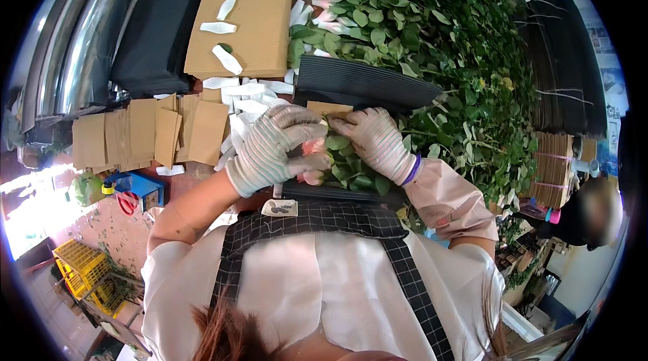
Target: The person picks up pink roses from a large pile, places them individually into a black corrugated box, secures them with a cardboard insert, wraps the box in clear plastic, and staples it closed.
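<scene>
Roses (pixel 313 149) mid-frame in head view: heads left, leaves (pixel 343 164) right, long axis roughly left-right. Left hand (pixel 271 144) nearer the heads, thumb and fingers part-open around them; grip can't tell. Right hand (pixel 375 143) at leaf side, fingers curled, hold hidden. Black ribbed sheet (pixel 364 81) just above.

Small print (pixel 445 214) on the pink sleeve (pixel 453 196) is unreadable.
</scene>
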Demonstrator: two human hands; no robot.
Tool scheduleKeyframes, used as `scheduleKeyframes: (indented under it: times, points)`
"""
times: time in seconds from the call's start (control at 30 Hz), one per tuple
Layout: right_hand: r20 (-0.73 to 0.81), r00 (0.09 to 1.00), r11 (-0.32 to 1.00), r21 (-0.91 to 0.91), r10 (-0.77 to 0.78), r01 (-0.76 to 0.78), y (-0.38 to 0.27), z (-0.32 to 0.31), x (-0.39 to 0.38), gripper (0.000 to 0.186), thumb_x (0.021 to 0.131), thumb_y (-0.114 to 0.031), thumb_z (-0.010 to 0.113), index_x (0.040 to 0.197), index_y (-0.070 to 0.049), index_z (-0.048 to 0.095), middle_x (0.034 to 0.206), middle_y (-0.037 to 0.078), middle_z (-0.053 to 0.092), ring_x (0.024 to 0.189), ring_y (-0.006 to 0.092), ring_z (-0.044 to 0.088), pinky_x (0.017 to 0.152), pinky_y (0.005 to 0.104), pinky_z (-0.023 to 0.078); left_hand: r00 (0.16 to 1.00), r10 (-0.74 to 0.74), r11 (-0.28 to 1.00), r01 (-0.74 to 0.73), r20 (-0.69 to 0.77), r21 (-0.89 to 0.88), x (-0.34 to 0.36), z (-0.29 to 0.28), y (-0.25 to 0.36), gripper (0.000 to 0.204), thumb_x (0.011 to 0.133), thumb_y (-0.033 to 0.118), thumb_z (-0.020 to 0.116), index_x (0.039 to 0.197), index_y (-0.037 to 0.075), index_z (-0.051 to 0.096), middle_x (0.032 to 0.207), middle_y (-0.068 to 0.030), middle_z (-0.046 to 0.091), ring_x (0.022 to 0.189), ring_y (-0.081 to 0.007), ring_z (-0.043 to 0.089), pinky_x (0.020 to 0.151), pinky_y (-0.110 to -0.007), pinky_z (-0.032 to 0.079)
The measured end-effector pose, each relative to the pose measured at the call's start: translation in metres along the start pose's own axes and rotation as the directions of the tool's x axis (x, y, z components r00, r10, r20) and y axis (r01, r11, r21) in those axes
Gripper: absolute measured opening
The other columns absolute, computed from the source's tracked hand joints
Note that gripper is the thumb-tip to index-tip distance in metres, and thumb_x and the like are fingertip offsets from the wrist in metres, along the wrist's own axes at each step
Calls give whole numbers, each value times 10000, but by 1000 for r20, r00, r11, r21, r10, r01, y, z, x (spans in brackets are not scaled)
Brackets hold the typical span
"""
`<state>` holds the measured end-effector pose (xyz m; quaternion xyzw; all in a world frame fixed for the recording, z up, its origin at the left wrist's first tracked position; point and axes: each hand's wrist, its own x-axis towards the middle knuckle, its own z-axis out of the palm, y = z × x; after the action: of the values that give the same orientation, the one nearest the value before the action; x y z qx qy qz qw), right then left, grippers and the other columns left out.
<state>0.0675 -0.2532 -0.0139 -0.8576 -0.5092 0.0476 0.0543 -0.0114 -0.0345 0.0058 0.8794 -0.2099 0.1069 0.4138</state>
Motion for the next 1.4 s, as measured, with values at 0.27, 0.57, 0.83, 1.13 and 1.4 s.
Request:
scheduleKeyframes:
  times: [0.27, 0.57, 0.83, 1.13, 1.4]
  points:
    - [45, 998, 994, -97, 51, -46, -8, -6, 1, 354, 809, -128, 510, 1143, -205, 597, 910, 19, 615, 855, 230, 592, 753, 370, 471, 976, -177, 973, 193, -128, 129, -14, -14, -20, 306, 668, 229, 747, 926, 91, 657, 986, -91, 604, 904, -289, 558, 798, -392, 451]
    - [-12, 990, 990, -9, 140, -141, -12, -35, 17, 337, 733, -115, 601, 1067, -155, 631, 883, 73, 606, 850, 253, 580, 753, 379, 445, 955, -283, 959, 285, -92, 5, -15, 2, -11, 506, 625, 332, 792, 1050, 108, 633, 1105, -118, 541, 1041, -284, 517, 903, -397, 420]
    - [-474, 866, 962, 271, 157, -26, -16, -70, -19, 404, 579, -19, 593, 974, -79, 649, 872, 103, 602, 828, 312, 563, 737, 403, 427, 970, -173, 963, 131, -170, -234, 11, -7, 31, 637, 525, 368, 844, 1039, 64, 621, 1086, -119, 553, 1010, -279, 538, 871, -381, 448]
    - [-404, 909, 952, 305, 102, 28, -23, -80, -18, 509, 520, -18, 568, 1019, -80, 642, 894, 107, 609, 832, 317, 562, 756, 404, 430, 956, -76, 989, 36, -283, -144, 15, -12, 51, 503, 557, 317, 836, 963, 97, 638, 1059, -87, 573, 970, -253, 548, 829, -380, 447]
    - [-404, 910, 970, 243, 91, 11, -20, -78, -12, 497, 525, -10, 565, 1010, -78, 655, 862, 117, 620, 825, 309, 575, 744, 393, 444, 875, 269, 963, -233, -402, 136, 26, -6, 50, 236, 594, 184, 770, 800, 158, 657, 990, -38, 587, 926, -228, 557, 770, -377, 460]
